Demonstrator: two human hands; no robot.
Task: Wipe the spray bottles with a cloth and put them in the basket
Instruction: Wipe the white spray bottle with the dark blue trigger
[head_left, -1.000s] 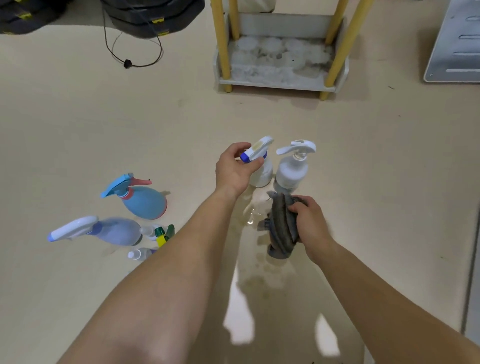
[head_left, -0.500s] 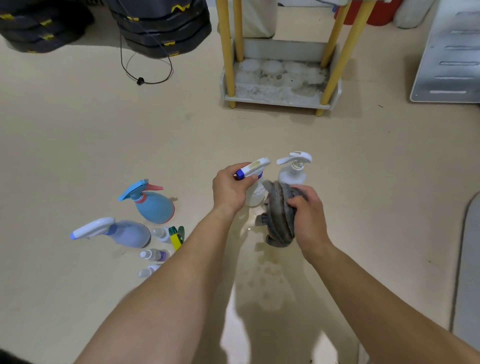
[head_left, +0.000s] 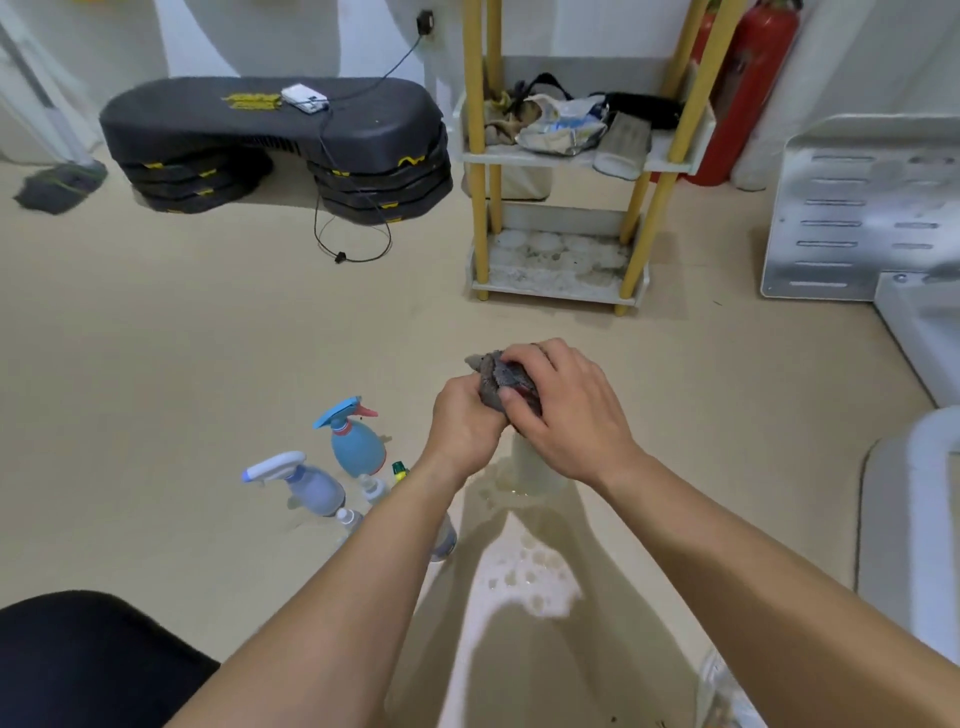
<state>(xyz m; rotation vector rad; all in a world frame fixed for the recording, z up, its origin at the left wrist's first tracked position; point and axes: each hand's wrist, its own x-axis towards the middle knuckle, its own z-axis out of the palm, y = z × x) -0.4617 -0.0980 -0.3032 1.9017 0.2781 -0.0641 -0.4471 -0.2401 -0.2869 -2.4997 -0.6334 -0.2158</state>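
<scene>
Seen from the head, both hands meet over the floor (head_left: 156, 364). The right hand (head_left: 566, 415) lies on top, its fingers and thumb curled round a grey cloth (head_left: 496, 376) bunched between the two hands. The left hand (head_left: 467, 426) is closed in a fist against the cloth, gripping the top of a white bottle (head_left: 527, 460). Most of that bottle is hidden, and only its pale body shows just below the right hand. Under both wrists the floor carries a wet patch (head_left: 524, 577). To the left of the left hand a blue bottle (head_left: 358, 449) stands upright, and a lilac bottle (head_left: 309, 486) is near it, closer to the person. A few small bottles (head_left: 374, 486) cluster between these and the left forearm. Beyond the hands stands a yellow-legged rack (head_left: 563, 156), with a black step (head_left: 275, 130) to its left.
</scene>
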